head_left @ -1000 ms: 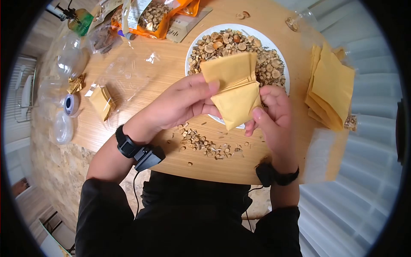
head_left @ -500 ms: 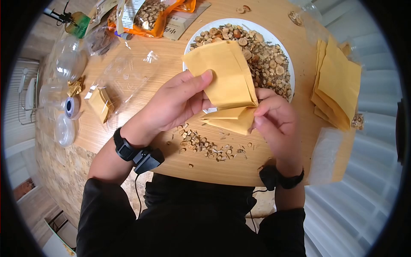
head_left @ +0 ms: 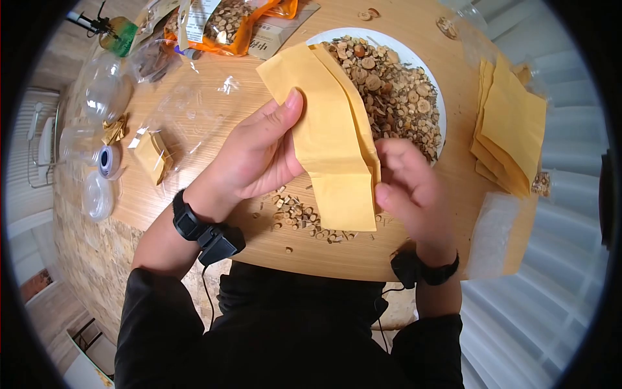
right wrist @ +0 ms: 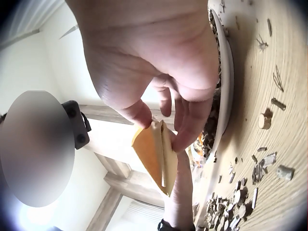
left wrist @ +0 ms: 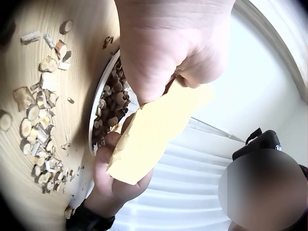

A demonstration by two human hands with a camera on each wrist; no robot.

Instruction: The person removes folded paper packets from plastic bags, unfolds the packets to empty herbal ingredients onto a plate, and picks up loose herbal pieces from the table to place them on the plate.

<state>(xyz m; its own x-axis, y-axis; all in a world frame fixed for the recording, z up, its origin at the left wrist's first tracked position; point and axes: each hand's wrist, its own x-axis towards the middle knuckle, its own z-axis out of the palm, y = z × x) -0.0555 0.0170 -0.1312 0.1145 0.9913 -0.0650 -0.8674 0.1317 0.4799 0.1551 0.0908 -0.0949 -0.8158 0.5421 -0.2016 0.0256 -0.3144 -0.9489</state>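
My left hand (head_left: pixel 267 146) grips a yellow paper bag (head_left: pixel 334 149) near its middle, thumb across the face. The bag is long and unfolded, with a crease across its lower part and layered edges along its right side. My right hand (head_left: pixel 414 188) pinches that right edge lower down, thumb and fingers on either side, as the right wrist view shows at the bag's end (right wrist: pixel 156 154). Behind the bag stands a white plate (head_left: pixel 443 123) heaped with dried slices and twigs (head_left: pixel 414 97); the bag covers its left part.
Loose dried pieces (head_left: pixel 295 214) lie near the table's front edge. At right is a stack of yellow paper bags (head_left: pixel 512 129) beside a clear plastic sheet (head_left: pixel 492 233). At left are a tape roll (head_left: pixel 107 162), clear containers (head_left: pixel 107 97) and a wrapped yellow packet (head_left: pixel 152 159); an orange-edged bag (head_left: pixel 227 29) lies behind.
The folded paper bag has opened out lengthwise, its lower flap now hanging down toward me. My left thumb has shifted up and left, and my right hand has moved along the right edge.
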